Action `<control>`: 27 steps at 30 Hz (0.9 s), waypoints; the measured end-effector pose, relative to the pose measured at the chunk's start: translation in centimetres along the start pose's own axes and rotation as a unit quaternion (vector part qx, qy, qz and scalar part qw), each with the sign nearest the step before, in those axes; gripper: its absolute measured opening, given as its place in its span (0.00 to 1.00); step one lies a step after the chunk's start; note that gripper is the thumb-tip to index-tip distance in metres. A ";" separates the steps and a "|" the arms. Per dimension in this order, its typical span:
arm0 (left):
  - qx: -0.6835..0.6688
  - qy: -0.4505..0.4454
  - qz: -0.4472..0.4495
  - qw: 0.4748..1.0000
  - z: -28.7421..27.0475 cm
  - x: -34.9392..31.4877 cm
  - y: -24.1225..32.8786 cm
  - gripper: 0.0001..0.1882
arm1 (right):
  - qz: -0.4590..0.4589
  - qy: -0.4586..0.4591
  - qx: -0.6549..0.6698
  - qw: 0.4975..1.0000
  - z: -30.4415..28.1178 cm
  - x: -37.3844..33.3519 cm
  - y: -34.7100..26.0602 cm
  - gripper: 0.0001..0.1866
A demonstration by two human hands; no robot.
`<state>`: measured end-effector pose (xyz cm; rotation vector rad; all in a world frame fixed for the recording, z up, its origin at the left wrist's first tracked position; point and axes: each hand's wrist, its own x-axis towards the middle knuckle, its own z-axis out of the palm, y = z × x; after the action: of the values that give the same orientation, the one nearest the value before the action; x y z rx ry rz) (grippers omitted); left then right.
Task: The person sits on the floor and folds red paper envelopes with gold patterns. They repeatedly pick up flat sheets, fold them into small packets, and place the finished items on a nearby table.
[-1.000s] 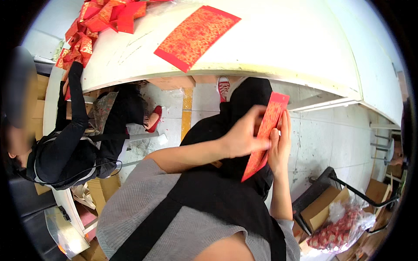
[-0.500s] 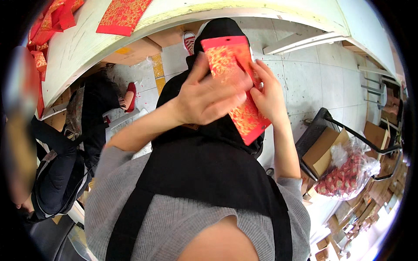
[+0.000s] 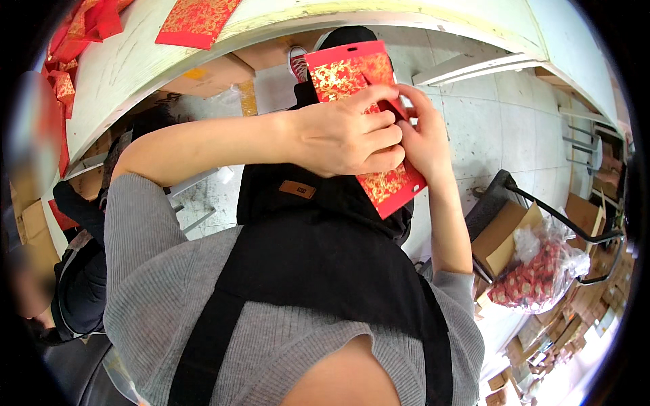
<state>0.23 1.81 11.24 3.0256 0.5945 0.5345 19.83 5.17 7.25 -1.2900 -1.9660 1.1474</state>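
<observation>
Paper, thin and flat, is what both hands are working on: a red envelope (image 3: 369,128) with gold patterning, held up in the air in front of the person's chest, below the edge of the white desk (image 3: 284,17). The left hand (image 3: 349,139) is closed over its middle, fingers curled across the front face, so much of the envelope is hidden behind the knuckles. The right hand (image 3: 423,139) pinches the right edge, fingertips pressing near a small fold or flap there; exactly what the fingertips are doing at that fold is too hidden to tell.

The envelope looks very light and only slightly stiff, like glossy card stock. It will probably bend easily under a firm squeeze and crease for good if pinched across its face. The glossy surface may be a little slippery, so a light grip along the long edges or at a corner seems safest, with the thumb on one face and the fingers behind. The flap end at the top looks the weakest spot for tearing.

Another red and gold envelope (image 3: 196,20) lies flat on the desk, with a loose heap of red paper pieces (image 3: 81,34) further left. A clear bag of red items (image 3: 542,274) sits in an open cardboard box (image 3: 501,233) on the floor at the right.
</observation>
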 end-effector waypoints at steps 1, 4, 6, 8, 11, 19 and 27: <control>-0.039 -0.028 -0.008 0.999 -1.1 0.4 0.2 0.26 | -0.004 0.040 -0.039 0.998 0.1 -0.1 0.4 0.26; -0.039 -0.082 -0.101 0.991 -1.3 0.5 2.0 0.28 | 0.046 0.089 -0.075 0.992 0.2 -0.3 0.0 0.28; 0.024 -0.119 -0.158 0.980 -0.6 0.9 3.3 0.24 | 0.045 0.115 -0.077 0.989 1.2 -0.9 -0.8 0.29; 0.072 -0.256 -0.198 0.943 -0.5 1.5 4.2 0.21 | 0.025 0.128 -0.091 0.987 2.2 -1.4 -0.7 0.32; 0.066 -0.287 -0.273 0.916 1.8 1.6 6.6 0.18 | 0.041 0.123 -0.075 0.989 3.5 -3.5 -1.0 0.35; -0.085 -0.399 -0.205 0.890 3.7 1.9 8.4 0.22 | -0.027 0.036 -0.204 0.978 4.5 -3.8 0.5 0.47; 0.091 -0.336 -0.202 0.916 3.8 1.3 8.2 0.32 | -0.061 0.122 -0.164 0.977 2.2 -4.9 0.4 0.50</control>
<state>5.66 -5.13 8.69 2.8130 1.1901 -0.5808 20.35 -0.02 5.93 -1.3750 -2.0689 0.5904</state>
